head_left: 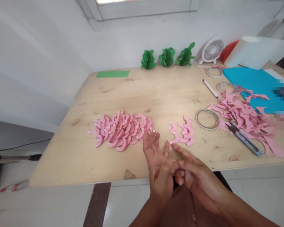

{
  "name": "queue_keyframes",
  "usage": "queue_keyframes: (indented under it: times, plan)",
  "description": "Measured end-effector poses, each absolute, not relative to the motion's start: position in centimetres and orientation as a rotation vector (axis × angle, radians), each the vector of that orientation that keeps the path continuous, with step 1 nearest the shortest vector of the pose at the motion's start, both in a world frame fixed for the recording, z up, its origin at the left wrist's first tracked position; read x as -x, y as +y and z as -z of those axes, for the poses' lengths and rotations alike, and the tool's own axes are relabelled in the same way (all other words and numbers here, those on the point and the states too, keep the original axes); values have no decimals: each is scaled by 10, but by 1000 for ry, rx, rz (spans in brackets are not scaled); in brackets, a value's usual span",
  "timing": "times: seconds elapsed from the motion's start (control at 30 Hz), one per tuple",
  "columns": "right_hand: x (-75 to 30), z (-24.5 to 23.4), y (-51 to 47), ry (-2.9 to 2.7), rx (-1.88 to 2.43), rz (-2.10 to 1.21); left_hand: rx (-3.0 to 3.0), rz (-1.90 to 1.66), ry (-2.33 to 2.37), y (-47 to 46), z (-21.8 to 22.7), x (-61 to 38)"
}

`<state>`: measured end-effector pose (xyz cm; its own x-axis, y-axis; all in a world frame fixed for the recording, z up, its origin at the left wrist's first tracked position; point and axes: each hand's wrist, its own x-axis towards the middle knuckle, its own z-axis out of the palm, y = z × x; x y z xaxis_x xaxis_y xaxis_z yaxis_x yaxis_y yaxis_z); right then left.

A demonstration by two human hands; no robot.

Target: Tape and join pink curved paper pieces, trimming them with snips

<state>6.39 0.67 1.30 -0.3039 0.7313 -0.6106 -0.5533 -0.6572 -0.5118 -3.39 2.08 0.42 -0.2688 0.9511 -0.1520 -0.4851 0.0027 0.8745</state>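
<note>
My left hand is palm up at the table's front edge, its fingers stretched out. Small white bits, perhaps tape, show at its fingertips. My right hand meets it at the thumbs; its index finger is extended and its other fingers are curled. Whatever lies between the thumb and curled fingers is too small to make out. Just beyond my left fingertips is a heap of curved pink paper pieces, many with white ends. A smaller group of pink paper pieces lies ahead of my right index finger.
Thread snips rest by pink paper scraps on the right. Nearby are a tape roll, a white pen and blue sheets. Green paper figures and a small fan stand along the wall; a green strip lies far left.
</note>
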Motion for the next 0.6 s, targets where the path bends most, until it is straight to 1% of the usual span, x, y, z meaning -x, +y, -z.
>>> queue_keyframes:
  times: [0.1, 0.6]
  plan:
    - [-64, -13, 7, -265, 1098, -2020, -658, -1611, 990, 21, -1, 35]
    - [-65, -10, 8, -277, 1072, -2044, -713, -1638, 968, 22, 3, 38]
